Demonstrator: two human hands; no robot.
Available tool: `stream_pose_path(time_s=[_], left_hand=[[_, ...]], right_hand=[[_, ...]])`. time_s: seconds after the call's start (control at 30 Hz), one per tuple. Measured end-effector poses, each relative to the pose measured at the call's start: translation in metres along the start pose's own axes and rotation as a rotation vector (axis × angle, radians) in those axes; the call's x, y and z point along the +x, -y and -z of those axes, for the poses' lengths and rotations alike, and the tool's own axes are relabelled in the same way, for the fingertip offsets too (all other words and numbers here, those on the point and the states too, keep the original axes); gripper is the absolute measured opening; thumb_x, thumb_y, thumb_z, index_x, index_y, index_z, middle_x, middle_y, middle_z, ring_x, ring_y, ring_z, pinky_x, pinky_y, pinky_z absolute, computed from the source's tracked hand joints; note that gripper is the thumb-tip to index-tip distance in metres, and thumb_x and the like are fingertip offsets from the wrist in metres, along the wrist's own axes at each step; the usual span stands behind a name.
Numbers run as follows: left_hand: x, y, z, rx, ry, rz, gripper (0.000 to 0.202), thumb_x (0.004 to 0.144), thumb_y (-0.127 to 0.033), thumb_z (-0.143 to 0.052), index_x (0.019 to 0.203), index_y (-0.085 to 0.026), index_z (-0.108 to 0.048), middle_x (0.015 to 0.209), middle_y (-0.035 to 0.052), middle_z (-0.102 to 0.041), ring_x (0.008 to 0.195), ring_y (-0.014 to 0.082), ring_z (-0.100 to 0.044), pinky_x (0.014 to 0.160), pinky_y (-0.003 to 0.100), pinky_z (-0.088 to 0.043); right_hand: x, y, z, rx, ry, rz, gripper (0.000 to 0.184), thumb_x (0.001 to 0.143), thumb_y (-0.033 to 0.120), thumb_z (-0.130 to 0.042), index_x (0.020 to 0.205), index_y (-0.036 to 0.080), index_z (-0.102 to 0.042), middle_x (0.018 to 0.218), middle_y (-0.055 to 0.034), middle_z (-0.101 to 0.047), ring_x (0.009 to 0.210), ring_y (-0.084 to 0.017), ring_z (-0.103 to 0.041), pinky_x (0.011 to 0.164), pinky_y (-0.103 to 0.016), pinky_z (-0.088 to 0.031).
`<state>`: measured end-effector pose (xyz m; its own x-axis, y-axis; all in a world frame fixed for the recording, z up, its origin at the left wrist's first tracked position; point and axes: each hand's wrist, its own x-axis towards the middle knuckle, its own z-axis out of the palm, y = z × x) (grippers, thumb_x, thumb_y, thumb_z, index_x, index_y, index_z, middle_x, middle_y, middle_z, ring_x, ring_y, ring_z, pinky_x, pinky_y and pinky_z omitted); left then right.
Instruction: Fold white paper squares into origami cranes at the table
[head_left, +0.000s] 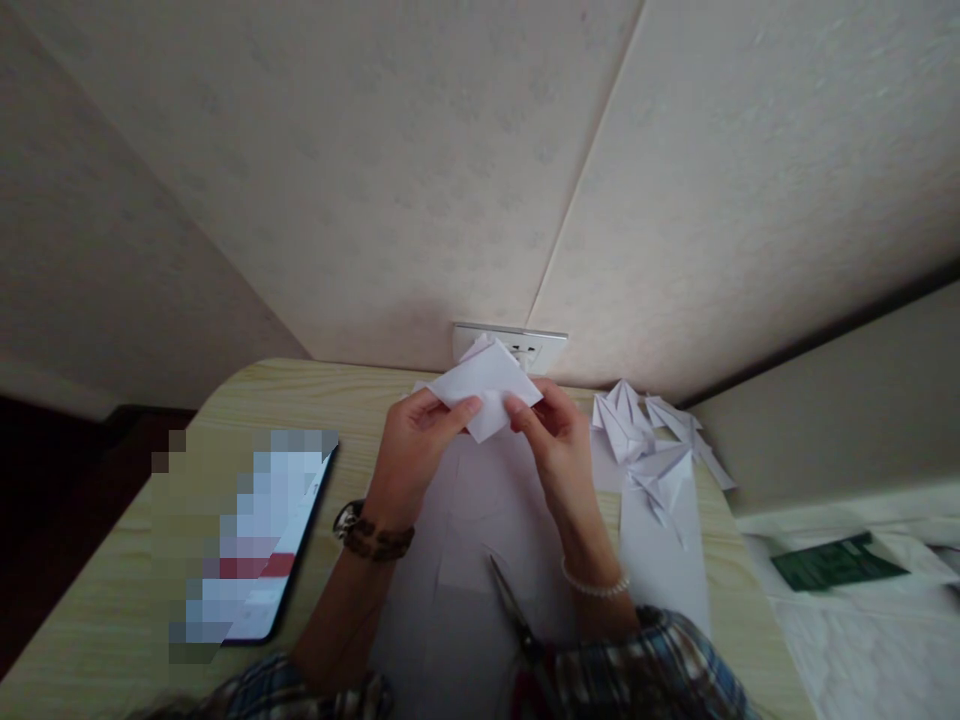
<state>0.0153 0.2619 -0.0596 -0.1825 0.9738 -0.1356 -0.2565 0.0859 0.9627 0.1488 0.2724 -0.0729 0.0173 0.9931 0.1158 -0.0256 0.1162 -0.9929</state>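
Note:
A folded piece of white paper (489, 385) is held up between my two hands, above the far part of the table. My left hand (420, 445) pinches its left side, thumb on the near face and fingers behind. On the other side, my right hand (555, 435) grips the right corner in the same way. One point of the paper hangs down between the thumbs. Below my hands lie white paper sheets (480, 500), with a pair of scissors (521, 615) on top, blades pointing away from me; their handles are partly hidden by my right sleeve.
Several folded white paper pieces (626, 420) lie at the table's back right. A phone (289, 560) with a lit screen, partly pixelated, rests on the wooden table (360, 400) at left. Behind stands the wall with a socket plate (551, 350). A green packet (836, 565) lies beyond the right edge.

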Motion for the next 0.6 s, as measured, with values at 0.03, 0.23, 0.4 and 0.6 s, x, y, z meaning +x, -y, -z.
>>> stream_pose_path(time_s=[0.03, 0.23, 0.4, 0.6], left_hand=[[-0.0001, 0.0002, 0.0, -0.003, 0.003, 0.002, 0.029, 0.065, -0.034, -0.081, 0.084, -0.012, -0.075, 0.085, 0.0063, -0.077, 0.079, 0.0197, -0.069, 0.071, 0.028, -0.054], [-0.0008, -0.0003, 0.0009, -0.094, -0.022, 0.0, 0.035, 0.065, -0.036, -0.082, 0.092, -0.014, -0.074, 0.086, 0.005, -0.076, 0.074, 0.0157, -0.067, 0.068, 0.023, -0.052], [-0.0008, -0.0029, 0.0008, -0.067, -0.009, 0.048, 0.032, 0.063, -0.033, -0.083, 0.087, -0.014, -0.074, 0.078, 0.0027, -0.074, 0.065, 0.0125, -0.064, 0.063, 0.021, -0.052], [-0.0015, -0.004, 0.0012, 0.008, 0.022, 0.072, 0.035, 0.062, -0.035, -0.083, 0.089, -0.015, -0.075, 0.083, 0.0034, -0.074, 0.062, 0.0125, -0.063, 0.058, 0.021, -0.051]], right_hand=[[-0.0001, 0.0003, 0.0004, 0.001, -0.015, 0.007, 0.01, 0.078, 0.031, -0.066, 0.077, 0.021, -0.064, 0.068, 0.0029, -0.059, 0.063, -0.012, -0.051, 0.059, -0.024, -0.04], [-0.0006, -0.0013, -0.0001, 0.0, 0.018, -0.015, 0.011, 0.078, 0.03, -0.066, 0.074, 0.02, -0.064, 0.064, 0.004, -0.059, 0.06, -0.012, -0.051, 0.057, -0.024, -0.038], [0.0003, -0.0047, 0.0001, -0.002, -0.044, 0.021, 0.008, 0.079, 0.029, -0.066, 0.081, 0.021, -0.064, 0.069, 0.0039, -0.058, 0.063, -0.012, -0.05, 0.058, -0.024, -0.039], [0.0002, -0.0075, 0.0016, -0.053, -0.097, 0.095, 0.008, 0.081, 0.027, -0.065, 0.085, 0.021, -0.061, 0.075, 0.003, -0.057, 0.066, -0.012, -0.05, 0.06, -0.025, -0.041]])
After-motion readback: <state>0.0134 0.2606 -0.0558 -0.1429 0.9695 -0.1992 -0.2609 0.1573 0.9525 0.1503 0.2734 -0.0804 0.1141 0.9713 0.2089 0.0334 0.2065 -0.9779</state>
